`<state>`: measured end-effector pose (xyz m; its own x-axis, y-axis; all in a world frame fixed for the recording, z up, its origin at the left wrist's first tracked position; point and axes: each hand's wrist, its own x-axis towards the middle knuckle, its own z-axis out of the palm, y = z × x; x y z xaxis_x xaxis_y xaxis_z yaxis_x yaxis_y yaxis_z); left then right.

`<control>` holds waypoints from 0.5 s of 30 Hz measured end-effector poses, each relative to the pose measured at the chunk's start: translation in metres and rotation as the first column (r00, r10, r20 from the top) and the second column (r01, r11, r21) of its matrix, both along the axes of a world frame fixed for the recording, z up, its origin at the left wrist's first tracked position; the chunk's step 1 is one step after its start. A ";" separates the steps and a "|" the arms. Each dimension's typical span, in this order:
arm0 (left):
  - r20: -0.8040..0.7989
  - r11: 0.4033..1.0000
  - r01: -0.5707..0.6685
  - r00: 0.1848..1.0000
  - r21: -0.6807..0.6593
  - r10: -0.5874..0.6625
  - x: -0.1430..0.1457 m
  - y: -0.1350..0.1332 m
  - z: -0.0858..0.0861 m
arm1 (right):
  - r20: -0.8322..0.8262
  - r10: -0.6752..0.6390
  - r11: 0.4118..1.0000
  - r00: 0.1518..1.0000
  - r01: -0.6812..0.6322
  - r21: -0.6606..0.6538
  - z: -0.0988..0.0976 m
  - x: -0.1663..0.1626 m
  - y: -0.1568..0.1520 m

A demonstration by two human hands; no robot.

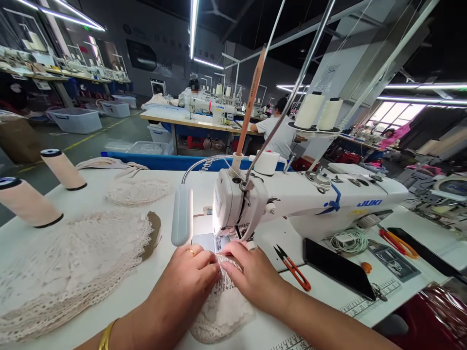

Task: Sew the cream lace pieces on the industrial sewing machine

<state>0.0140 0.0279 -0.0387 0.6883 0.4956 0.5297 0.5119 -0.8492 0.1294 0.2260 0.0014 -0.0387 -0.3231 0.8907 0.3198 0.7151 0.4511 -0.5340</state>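
Observation:
My left hand and my right hand press side by side on a white lace piece lying on the white table. Both hands have fingers bent down, pinching the lace just in front of the needle area of the white JUKI sewing machine. A ring sits on my left hand and a gold bangle on that wrist. The front edge of the lace is hidden under my fingers.
A stack of lace pieces lies at left, with two thread cones behind it. Red thread snips, a black phone, orange scissors and a coiled cable lie at right. Other workers sit at far machines.

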 end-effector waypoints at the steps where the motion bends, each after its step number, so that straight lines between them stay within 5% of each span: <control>1: 0.009 1.000 0.004 1.000 -0.008 -0.004 0.000 0.000 0.000 | 0.012 0.036 0.999 0.999 -0.037 0.030 0.000 0.002 -0.001; 5: 0.024 0.999 -0.011 1.000 -0.039 0.012 0.001 -0.001 -0.001 | 0.078 0.113 0.987 0.991 -0.121 0.109 -0.003 0.003 -0.002; 15: 0.022 0.996 -0.080 0.996 -0.028 0.081 -0.001 0.001 -0.019 | 0.099 0.037 0.988 0.994 -0.051 0.143 -0.009 0.005 0.007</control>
